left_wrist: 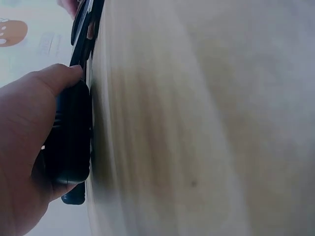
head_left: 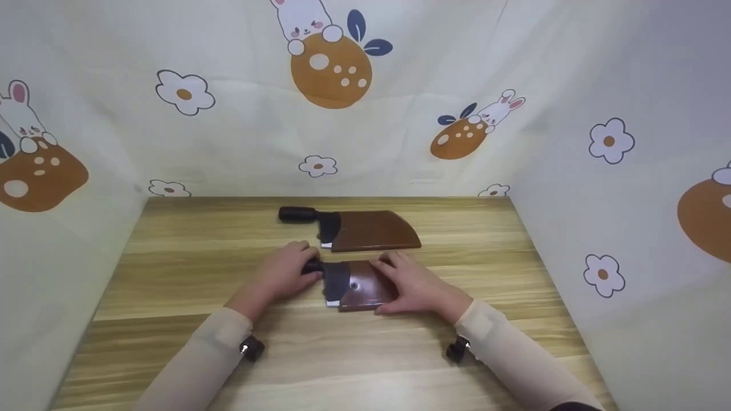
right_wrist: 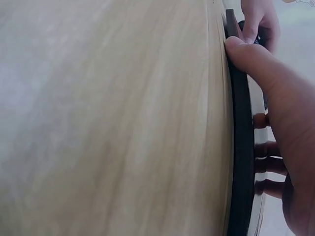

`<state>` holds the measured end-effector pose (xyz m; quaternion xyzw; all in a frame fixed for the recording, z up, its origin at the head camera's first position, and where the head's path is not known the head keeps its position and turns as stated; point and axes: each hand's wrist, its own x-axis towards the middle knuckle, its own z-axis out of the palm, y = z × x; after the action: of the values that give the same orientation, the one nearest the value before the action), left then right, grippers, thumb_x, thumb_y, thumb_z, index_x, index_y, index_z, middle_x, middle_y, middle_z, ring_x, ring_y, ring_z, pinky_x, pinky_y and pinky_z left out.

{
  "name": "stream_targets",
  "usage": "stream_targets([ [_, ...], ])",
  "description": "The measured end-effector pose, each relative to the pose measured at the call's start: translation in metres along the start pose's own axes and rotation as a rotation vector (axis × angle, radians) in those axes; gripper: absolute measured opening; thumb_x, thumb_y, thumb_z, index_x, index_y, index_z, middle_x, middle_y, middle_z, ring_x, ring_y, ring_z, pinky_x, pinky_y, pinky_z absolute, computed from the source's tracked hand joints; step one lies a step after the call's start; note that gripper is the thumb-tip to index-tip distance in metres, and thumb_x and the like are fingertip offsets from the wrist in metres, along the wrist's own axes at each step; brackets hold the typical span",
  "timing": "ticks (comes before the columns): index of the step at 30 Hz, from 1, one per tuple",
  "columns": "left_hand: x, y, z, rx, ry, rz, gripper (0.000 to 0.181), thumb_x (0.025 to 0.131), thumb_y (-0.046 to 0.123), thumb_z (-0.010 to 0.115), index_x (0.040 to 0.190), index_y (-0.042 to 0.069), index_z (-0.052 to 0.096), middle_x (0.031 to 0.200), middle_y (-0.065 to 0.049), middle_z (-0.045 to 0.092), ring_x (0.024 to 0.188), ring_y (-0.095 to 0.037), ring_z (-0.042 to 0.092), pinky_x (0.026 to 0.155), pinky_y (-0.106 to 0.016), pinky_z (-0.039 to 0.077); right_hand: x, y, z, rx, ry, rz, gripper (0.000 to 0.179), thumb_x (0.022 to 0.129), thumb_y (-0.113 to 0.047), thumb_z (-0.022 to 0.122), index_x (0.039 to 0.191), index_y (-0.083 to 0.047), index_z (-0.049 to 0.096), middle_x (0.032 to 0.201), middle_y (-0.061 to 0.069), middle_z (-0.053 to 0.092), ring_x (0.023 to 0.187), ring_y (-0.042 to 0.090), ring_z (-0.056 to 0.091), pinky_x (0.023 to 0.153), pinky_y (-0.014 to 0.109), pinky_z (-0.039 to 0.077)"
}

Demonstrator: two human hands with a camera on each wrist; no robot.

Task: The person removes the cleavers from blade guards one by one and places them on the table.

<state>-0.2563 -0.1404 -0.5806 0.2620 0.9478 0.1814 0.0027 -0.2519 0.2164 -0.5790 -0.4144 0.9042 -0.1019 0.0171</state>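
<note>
Two cleavers lie flat, one behind the other, both with handles to the left and brown leather sheaths over their blades. My left hand (head_left: pixel 291 268) grips the black handle (left_wrist: pixel 74 137) of the nearer cleaver (head_left: pixel 337 285). Across its brown sheath (head_left: pixel 365 288) spreads my right hand (head_left: pixel 420 285), holding it with the thumb at the near edge and fingertips toward the far edge. In the right wrist view, that thumb presses the dark sheath edge (right_wrist: pixel 241 132). A strip of bare metal shows at the blade's heel. The farther cleaver (head_left: pixel 371 231) lies untouched, just beyond both hands.
Both cleavers rest on a wood-grain table (head_left: pixel 188 251). Pale cloth walls (head_left: pixel 240 137) printed with rabbits, oranges and flowers rise at the back and both sides. A small black wrist camera (head_left: pixel 251 348) sits on the left sleeve, another (head_left: pixel 457 349) on the right.
</note>
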Motion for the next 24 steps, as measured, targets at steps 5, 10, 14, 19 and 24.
stream_targets([
  [5, 0.004, -0.001, -0.004, 0.014, -0.033, -0.011, 0.032, 0.101, 0.041, 0.077, 0.122, 0.018, 0.070, 0.107, -0.001, 0.062, 0.096, -0.022, 0.062, 0.083, -0.048, 0.058, 0.000, 0.001, -0.002, -0.005, 0.039, -0.017, 0.118, 0.080, -0.081, 0.082, 0.168, -0.011, 0.046, 0.149, 0.015, 0.052, 0.134, 0.031, 0.054, 0.117, 0.049, 0.049],
  [10, 0.007, -0.001, -0.014, 0.030, -0.009, 0.004, 0.029, 0.098, 0.043, 0.077, 0.115, 0.021, 0.069, 0.094, 0.003, 0.064, 0.079, -0.019, 0.059, 0.070, -0.042, 0.053, 0.001, 0.001, -0.010, -0.022, 0.084, -0.052, 0.113, 0.083, -0.078, 0.080, 0.167, -0.011, 0.047, 0.149, 0.014, 0.053, 0.133, 0.029, 0.054, 0.116, 0.049, 0.049],
  [14, 0.005, 0.000, -0.022, 0.020, 0.022, 0.018, 0.029, 0.096, 0.044, 0.078, 0.115, 0.022, 0.070, 0.089, 0.004, 0.065, 0.075, -0.019, 0.059, 0.068, -0.041, 0.052, 0.002, -0.001, -0.018, -0.027, 0.109, -0.086, 0.111, 0.085, -0.076, 0.078, 0.168, -0.010, 0.046, 0.150, 0.016, 0.053, 0.134, 0.031, 0.054, 0.118, 0.050, 0.046],
  [19, 0.004, -0.001, -0.029, 0.013, 0.045, 0.036, 0.030, 0.096, 0.044, 0.077, 0.116, 0.023, 0.069, 0.089, 0.006, 0.064, 0.072, -0.018, 0.057, 0.065, -0.038, 0.050, 0.000, -0.004, -0.026, -0.032, 0.122, -0.093, 0.112, 0.086, -0.076, 0.076, 0.169, -0.010, 0.043, 0.153, 0.017, 0.052, 0.138, 0.032, 0.052, 0.121, 0.053, 0.043],
  [24, 0.003, -0.002, -0.035, 0.021, 0.095, 0.082, 0.031, 0.093, 0.044, 0.079, 0.112, 0.022, 0.070, 0.084, 0.006, 0.064, 0.068, -0.017, 0.056, 0.061, -0.037, 0.048, 0.000, -0.007, -0.033, -0.032, 0.118, -0.075, 0.113, 0.085, -0.077, 0.077, 0.171, -0.013, 0.041, 0.154, 0.016, 0.051, 0.141, 0.031, 0.050, 0.124, 0.051, 0.039],
])
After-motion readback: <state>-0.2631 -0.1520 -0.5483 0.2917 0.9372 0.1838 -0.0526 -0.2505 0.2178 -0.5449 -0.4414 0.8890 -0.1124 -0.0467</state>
